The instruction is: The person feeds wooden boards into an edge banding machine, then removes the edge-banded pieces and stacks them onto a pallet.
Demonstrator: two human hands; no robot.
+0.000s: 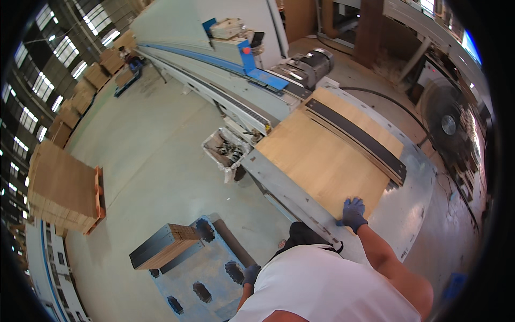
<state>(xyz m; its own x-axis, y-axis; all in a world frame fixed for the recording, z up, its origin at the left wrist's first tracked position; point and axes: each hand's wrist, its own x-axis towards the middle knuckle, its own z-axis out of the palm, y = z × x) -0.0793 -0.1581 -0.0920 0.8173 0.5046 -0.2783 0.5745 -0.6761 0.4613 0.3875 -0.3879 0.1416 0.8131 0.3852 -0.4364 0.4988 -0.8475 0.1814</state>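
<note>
1 light wooden board [322,161] lies flat on a metal desk [410,212], ahead and to the right of the person. A dark bar [354,137] crosses above it near the far side; wood shows on both sides of the bar. Whether bar and board touch, cannot tell.

Right hand [354,213], in a blue-grey glove, rests palm down on the board's near corner, fingers slightly apart, clamped on nothing. Left hand [251,274], also gloved, is low beside the body, at the edge of a worn blue platform [185,279] with several ragged dark openings. Its fingers are partly hidden; cannot tell whether apart or together.

On the platform: 1 stack of panels [155,246], dark on its upper face, layered brown along the side. Beside the desk, on the floor: a lined bin [215,154] holding scraps. Beyond the board: a grey motor [316,61]. Far right: a round fan [448,123]. Far left: a tall brown stack [61,185] on an orange pallet [98,193].
</note>
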